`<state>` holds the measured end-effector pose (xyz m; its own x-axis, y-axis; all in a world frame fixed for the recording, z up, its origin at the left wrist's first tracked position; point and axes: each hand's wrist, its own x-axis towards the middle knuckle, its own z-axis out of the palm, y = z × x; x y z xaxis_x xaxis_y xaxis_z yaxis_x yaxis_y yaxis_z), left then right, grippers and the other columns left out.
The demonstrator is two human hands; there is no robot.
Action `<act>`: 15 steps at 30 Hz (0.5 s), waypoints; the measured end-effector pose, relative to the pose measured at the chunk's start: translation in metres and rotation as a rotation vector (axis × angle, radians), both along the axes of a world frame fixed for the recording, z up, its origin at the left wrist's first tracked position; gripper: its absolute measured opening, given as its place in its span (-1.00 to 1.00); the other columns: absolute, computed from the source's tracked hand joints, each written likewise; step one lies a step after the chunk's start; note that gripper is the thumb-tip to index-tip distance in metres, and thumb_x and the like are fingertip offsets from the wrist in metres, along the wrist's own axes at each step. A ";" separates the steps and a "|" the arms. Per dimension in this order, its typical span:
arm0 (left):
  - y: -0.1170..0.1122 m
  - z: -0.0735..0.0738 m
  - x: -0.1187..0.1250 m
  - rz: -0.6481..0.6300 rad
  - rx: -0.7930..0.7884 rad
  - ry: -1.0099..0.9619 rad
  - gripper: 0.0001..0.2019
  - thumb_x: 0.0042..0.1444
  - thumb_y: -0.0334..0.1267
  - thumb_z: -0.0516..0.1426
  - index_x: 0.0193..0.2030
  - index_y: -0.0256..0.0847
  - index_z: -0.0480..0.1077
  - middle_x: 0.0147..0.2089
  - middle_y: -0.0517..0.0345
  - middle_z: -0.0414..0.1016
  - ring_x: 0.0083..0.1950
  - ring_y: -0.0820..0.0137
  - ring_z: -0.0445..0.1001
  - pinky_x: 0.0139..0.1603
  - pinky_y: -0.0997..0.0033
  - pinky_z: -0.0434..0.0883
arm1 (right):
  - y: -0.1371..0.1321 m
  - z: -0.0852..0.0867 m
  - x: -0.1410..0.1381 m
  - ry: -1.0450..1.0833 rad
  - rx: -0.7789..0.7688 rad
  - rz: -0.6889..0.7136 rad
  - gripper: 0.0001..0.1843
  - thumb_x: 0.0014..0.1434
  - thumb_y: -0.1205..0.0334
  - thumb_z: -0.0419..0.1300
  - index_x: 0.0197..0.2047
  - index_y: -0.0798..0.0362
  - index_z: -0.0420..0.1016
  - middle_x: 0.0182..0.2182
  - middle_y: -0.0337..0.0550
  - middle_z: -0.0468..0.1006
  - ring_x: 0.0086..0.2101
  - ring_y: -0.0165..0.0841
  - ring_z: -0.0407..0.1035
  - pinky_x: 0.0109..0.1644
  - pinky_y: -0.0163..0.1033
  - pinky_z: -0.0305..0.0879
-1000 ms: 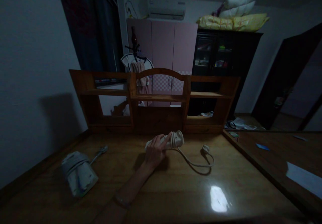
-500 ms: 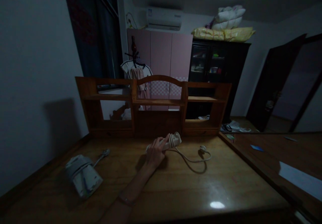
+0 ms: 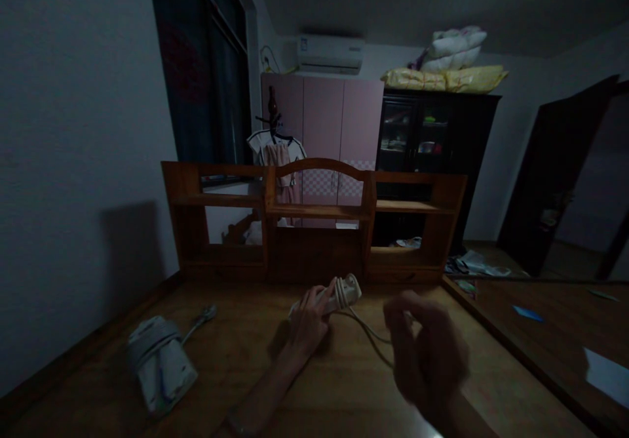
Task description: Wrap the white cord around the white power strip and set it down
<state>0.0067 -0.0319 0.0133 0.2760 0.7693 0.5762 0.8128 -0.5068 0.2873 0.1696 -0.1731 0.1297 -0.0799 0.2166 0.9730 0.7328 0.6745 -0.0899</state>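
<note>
A white power strip (image 3: 344, 290) with its cord wound round it lies on the wooden desk (image 3: 236, 359), close to the shelf unit. My left hand (image 3: 308, 323) grips the strip's near end, fingers wrapped over it. The loose cord (image 3: 371, 336) trails right across the desk. My right hand (image 3: 425, 356) hovers over that cord, blurred by motion, fingers curled; whether it holds the cord I cannot make out.
A wooden shelf unit (image 3: 314, 228) stands along the desk's far edge. A second wrapped white device with a cord (image 3: 160, 366) lies at the left. A dark adjoining desk (image 3: 555, 333) carries papers at the right. Wardrobes stand behind.
My right hand has come into view from the lower right, over the loose cord and plug. The left hand stays on the power strip. The camera has tilted slightly.
</note>
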 end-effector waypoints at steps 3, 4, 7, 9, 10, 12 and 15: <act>0.002 0.001 0.001 0.025 -0.017 -0.025 -0.12 -0.05 -0.57 0.02 0.35 0.18 -0.22 0.10 0.19 0.24 0.06 0.35 0.27 -0.03 0.47 0.27 | 0.079 -0.040 0.028 -0.008 -0.074 -0.058 -0.89 0.21 0.33 0.01 -0.22 0.07 0.33 -0.40 -0.14 0.46 -0.38 -0.37 0.40 -0.28 -0.28 0.32; 0.003 0.003 0.001 0.028 -0.018 -0.029 -0.12 -0.05 -0.56 0.03 0.35 0.18 -0.21 0.11 0.18 0.25 0.07 0.35 0.27 -0.03 0.47 0.27 | 0.099 -0.059 0.038 -0.049 -0.164 -0.080 -0.86 0.23 0.30 -0.01 -0.18 0.07 0.34 -0.37 -0.11 0.47 -0.34 -0.34 0.41 -0.24 -0.26 0.33; 0.004 0.007 0.001 0.022 -0.007 -0.045 -0.16 -0.03 -0.53 0.03 0.35 0.17 -0.18 0.11 0.16 0.25 0.08 0.33 0.27 -0.01 0.44 0.28 | 0.134 -0.116 0.060 -0.194 -0.501 -0.157 -0.62 0.23 0.15 0.02 0.10 0.05 0.25 -0.12 0.04 0.46 -0.14 -0.22 0.41 -0.11 -0.15 0.35; 0.004 0.009 0.002 0.009 0.006 -0.048 -0.18 -0.01 -0.52 0.03 0.34 0.17 -0.16 0.11 0.15 0.25 0.09 0.31 0.27 0.01 0.40 0.28 | 0.142 -0.145 0.065 -0.248 -0.616 -0.189 -0.48 0.21 0.07 0.04 0.21 0.01 0.15 0.07 0.09 0.35 0.01 -0.12 0.33 -0.02 -0.06 0.33; 0.003 0.010 0.002 0.003 0.014 -0.046 -0.20 0.01 -0.51 0.04 0.34 0.17 -0.15 0.11 0.14 0.25 0.09 0.31 0.26 0.02 0.38 0.28 | 0.143 -0.155 0.065 -0.257 -0.656 -0.191 -0.43 0.20 0.06 0.04 0.25 0.00 0.10 0.13 0.09 0.29 0.07 -0.10 0.28 0.03 -0.03 0.31; 0.002 0.010 0.003 -0.014 0.034 -0.034 -0.24 0.05 -0.46 0.05 0.34 0.17 -0.14 0.12 0.13 0.25 0.10 0.29 0.26 0.03 0.34 0.28 | 0.142 -0.166 0.058 -0.250 -0.691 -0.158 -0.37 0.19 0.09 0.04 0.29 0.02 0.03 0.19 0.10 0.21 0.14 -0.10 0.19 0.11 -0.02 0.25; 0.000 0.009 0.006 -0.058 0.069 -0.001 -0.30 0.11 -0.37 0.05 0.34 0.15 -0.13 0.13 0.12 0.23 0.11 0.28 0.25 0.05 0.31 0.27 | 0.141 -0.167 0.045 -0.244 -0.679 -0.045 -0.35 0.18 0.24 0.01 0.32 0.07 -0.05 0.20 0.10 0.19 0.18 -0.15 0.11 0.17 -0.03 0.19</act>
